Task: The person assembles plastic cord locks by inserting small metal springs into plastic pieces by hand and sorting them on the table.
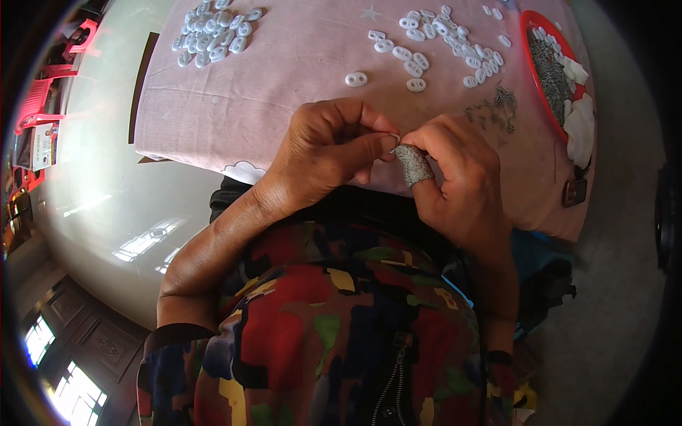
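Note:
Both hands meet above the near edge of the pink-covered table. My left hand (pixel 330 149) is closed, pinching a small whitish piece (pixel 395 137) between thumb and forefinger; only its edge shows. My right hand (pixel 458 167) is closed too, its fingertips pressed together against the same spot. A grey speckled wrap (pixel 415 165) covers its thumb. Whatever the right fingertips grip is hidden. Just beyond the hands lies a single white oval piece with two holes (pixel 356 79). Small grey metal parts (pixel 497 110) lie in a loose heap past the right hand.
White two-holed ovals form a pile (pixel 213 32) at the far left and a scattered group (pixel 455 35) at the far middle. A red tray (pixel 529 53) at right holds many metal parts, with white cloth (pixel 581 128) over its edge. A small dark device (pixel 574 192) hangs nearby.

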A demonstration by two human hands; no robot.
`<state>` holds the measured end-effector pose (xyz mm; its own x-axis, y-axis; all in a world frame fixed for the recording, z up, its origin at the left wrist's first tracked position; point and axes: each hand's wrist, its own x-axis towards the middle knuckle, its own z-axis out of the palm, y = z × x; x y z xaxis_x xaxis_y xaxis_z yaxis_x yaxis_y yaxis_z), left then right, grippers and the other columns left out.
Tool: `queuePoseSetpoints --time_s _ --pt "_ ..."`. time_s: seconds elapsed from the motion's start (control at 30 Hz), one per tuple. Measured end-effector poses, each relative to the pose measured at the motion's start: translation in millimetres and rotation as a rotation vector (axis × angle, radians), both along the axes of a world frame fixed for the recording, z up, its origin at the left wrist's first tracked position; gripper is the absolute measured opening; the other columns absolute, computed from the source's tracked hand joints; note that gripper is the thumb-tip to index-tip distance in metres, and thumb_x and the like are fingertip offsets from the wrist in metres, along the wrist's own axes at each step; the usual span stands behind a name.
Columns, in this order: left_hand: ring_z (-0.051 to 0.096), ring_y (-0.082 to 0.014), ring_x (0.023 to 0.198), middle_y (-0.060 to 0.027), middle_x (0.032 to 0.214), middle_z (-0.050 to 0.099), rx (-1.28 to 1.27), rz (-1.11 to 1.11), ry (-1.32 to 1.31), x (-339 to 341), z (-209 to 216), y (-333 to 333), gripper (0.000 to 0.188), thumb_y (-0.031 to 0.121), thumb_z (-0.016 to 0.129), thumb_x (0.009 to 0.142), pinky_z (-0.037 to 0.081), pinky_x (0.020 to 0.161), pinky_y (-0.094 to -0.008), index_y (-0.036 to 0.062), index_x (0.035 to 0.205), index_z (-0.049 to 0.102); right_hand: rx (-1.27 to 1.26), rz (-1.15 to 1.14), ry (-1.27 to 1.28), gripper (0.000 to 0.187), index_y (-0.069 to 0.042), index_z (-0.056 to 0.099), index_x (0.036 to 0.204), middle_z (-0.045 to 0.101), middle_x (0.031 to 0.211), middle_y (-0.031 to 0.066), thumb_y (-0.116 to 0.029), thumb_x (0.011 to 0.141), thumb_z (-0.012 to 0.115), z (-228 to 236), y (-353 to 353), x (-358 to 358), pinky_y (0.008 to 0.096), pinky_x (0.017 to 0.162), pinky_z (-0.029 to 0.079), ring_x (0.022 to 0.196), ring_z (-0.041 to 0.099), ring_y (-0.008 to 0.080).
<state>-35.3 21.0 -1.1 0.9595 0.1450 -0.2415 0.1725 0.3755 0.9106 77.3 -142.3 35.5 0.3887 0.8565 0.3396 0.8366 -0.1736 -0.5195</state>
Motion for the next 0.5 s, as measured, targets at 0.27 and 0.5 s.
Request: queuePoseSetpoints --time_s 0.27,0.5 --pt "0.054 -0.0025 0.058 -0.0022 0.084 0.07 -0.067 0.032 0.057 3 6 6 0.012 0.013 0.068 0.094 0.036 0.047 -0.0156 0.0045 0.103 0.066 0.031 -0.007 0.023 0.021 -0.004 0.063 0.091 0.059 0.079 0.012 0.004 0.072 0.067 2 7 3 0.0429 0.062 0.048 0.072 0.061 0.0336" --pt "0.054 -0.0029 0.058 -0.0033 0.085 0.07 -0.143 0.012 0.061 4 8 10 0.014 0.015 0.067 0.095 0.035 0.047 -0.0153 0.005 0.105 0.066 0.058 -0.102 0.244 0.03 -0.003 0.066 0.097 0.065 0.086 0.0124 0.01 0.069 0.065 2 -1 -2 0.038 0.067 0.051 0.079 0.064 0.0322"
